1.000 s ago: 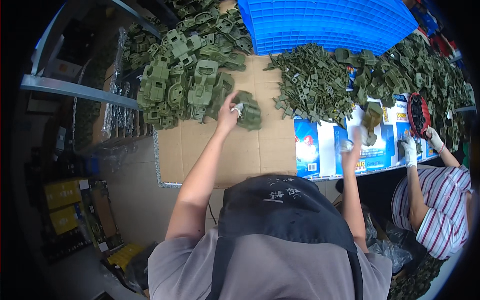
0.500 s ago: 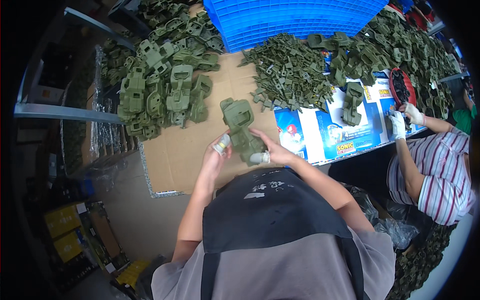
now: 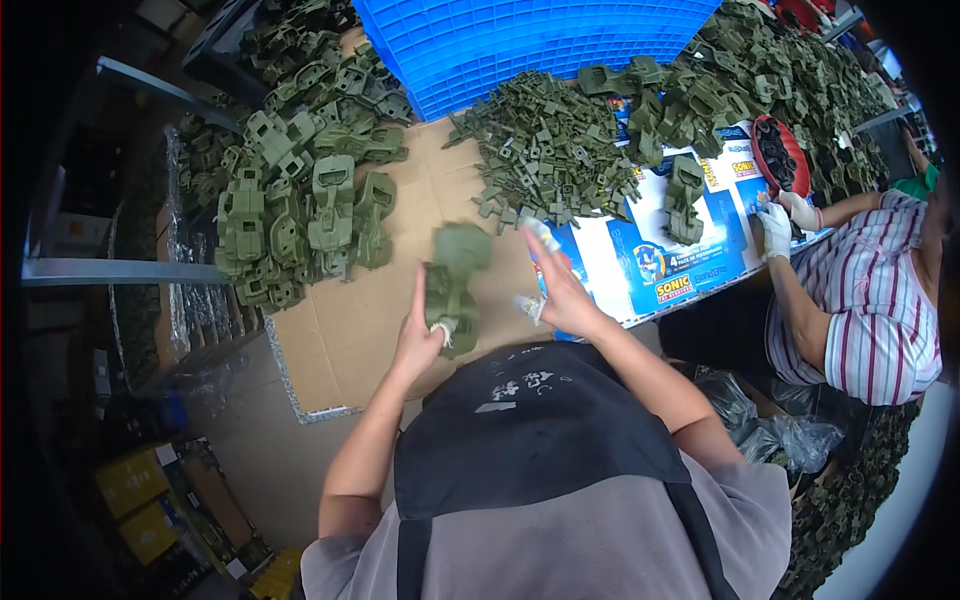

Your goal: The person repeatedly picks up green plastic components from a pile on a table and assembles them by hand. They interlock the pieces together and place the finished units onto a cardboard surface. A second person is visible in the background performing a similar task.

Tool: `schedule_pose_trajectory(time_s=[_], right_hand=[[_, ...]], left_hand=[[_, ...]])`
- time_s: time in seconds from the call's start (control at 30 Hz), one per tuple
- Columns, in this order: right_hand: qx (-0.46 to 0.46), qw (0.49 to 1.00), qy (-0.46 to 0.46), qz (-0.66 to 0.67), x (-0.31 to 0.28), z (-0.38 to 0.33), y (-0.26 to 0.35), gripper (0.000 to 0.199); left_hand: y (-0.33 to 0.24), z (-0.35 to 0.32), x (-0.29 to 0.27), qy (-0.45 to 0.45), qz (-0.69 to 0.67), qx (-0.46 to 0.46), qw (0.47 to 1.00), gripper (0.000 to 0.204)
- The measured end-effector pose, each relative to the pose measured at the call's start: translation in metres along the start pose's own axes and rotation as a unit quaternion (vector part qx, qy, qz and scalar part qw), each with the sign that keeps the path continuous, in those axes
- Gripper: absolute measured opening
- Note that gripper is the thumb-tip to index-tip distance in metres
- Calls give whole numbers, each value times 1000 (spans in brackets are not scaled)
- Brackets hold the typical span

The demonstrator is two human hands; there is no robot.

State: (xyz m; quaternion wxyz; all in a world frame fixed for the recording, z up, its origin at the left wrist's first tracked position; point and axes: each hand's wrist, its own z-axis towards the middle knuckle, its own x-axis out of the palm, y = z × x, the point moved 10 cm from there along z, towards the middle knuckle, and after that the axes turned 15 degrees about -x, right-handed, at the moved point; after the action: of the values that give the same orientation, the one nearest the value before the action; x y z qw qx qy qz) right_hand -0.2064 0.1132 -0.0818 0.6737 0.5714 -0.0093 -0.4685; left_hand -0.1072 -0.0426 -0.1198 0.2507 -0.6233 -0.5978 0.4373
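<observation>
In my left hand [image 3: 420, 338] is an olive-green moulded plastic part [image 3: 453, 305], shaped like a toy vehicle body. My thumb and fingers grip its near end from the left; its far end is blurred by motion. My right hand [image 3: 566, 295] is off to the right of the part, open, thumb and fingers apart, nothing held. White wraps cover some fingertips on both hands. Under them lies a flat brown cardboard sheet [image 3: 335, 370]. Beyond my right hand spreads a heap of small green plastic pieces [image 3: 550, 140].
Similar green bodies [image 3: 285, 220] are piled at the left. A blue plastic crate [image 3: 530, 50] stands at the back. Rightward, one green part [image 3: 685, 200] rests on printed cardboard [image 3: 655, 255]. A gloved co-worker [image 3: 845, 310] works near a red bowl of dark parts [image 3: 780, 157].
My right hand has let go of the green part and moved up and right. The left hand now grips the part alone, shifted slightly left. The whole view has shifted a little.
</observation>
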Motion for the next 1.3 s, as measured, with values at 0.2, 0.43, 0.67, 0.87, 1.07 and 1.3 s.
schedule_pose_trajectory(time_s=[0.2,0.43,0.67,0.87,1.07,1.3], right_hand=[[94,935,33,341,78,-15,-11,103],[73,960,132,234,59,-13,-27,98],[0,970,195,-147,69,-24,-89,77],[-22,938,76,-336,41,48,-102,34],[-133,895,163,-394,61,58,-122,23],[-82,991,92,-45,22,61,1,25]], left_hand=[[27,-3,33,-37,-133,20,990,93],[68,-15,-6,135,-445,-48,884,68],[56,-50,-94,19,-531,-14,847,61],[78,-29,-53,-30,-543,-64,837,58],[58,-15,-22,35,-499,-127,857,49],[20,-1,-5,116,-345,-59,929,56]])
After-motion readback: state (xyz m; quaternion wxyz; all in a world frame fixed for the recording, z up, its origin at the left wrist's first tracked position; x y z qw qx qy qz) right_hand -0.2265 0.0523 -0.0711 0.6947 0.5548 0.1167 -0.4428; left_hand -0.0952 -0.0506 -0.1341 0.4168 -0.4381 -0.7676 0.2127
